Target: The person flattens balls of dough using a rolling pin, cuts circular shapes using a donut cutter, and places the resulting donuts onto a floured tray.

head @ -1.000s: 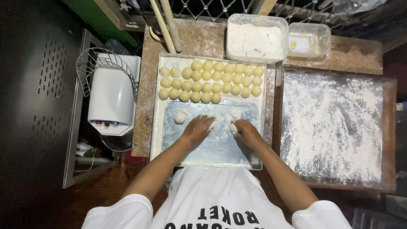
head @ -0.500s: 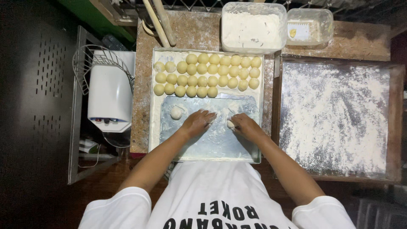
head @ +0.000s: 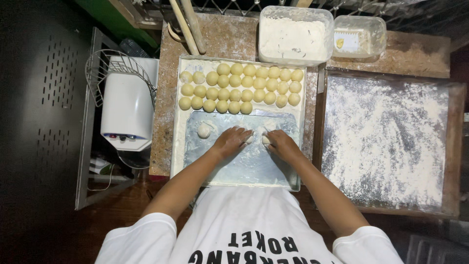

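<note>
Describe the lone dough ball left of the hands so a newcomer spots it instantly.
Start at the metal tray in the middle of the floured worktop, its far end filled with three rows of yellow dough balls. On the bare near half, just beyond the left hand, sits one pale dough ball. It is whiter with flour and stands alone, apart from the rows.

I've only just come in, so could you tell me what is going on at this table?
A person is pressing both palms down on a floured metal tray, the left hand and right hand each over a small piece of dough. Three rows of yellow dough balls fill the tray's far end, one pale ball lies apart at the left, and a tub of flour stands beyond.
</note>
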